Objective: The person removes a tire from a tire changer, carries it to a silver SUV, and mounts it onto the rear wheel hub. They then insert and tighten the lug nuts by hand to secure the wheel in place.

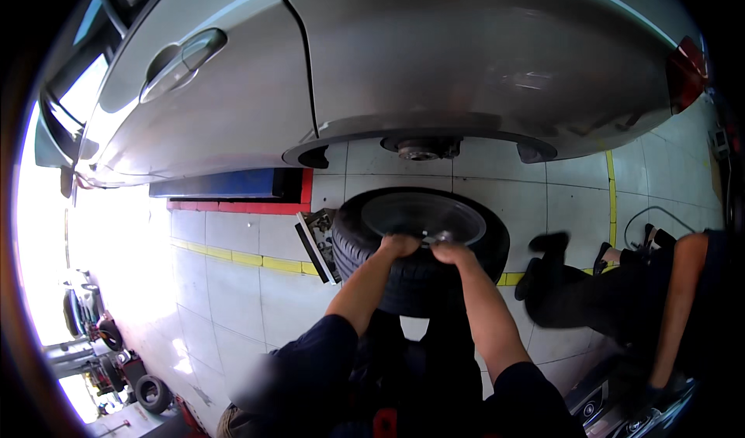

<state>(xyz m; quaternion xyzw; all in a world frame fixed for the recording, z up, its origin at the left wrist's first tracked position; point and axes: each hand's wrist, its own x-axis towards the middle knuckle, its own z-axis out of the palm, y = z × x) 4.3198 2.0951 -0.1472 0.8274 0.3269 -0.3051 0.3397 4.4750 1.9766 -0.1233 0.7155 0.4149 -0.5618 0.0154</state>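
Note:
A car wheel [419,292] with a black tire and dark rim lies tilted in front of me, low over the tiled floor. My left hand [399,245] and my right hand [452,252] both grip it at the near part of the rim, side by side, fingertips partly hidden. Above it in view, the silver car [481,65] has a bare hub [419,150] showing in the wheel arch. An open case of parts [318,244] lies beside the tire's left side.
A co-worker [683,298] in dark clothes is close on my right, with other feet [605,256] and a hose [679,219] behind. A blue lift platform [217,182] edged in red is under the car. Spare tires [153,394] and equipment stand far left.

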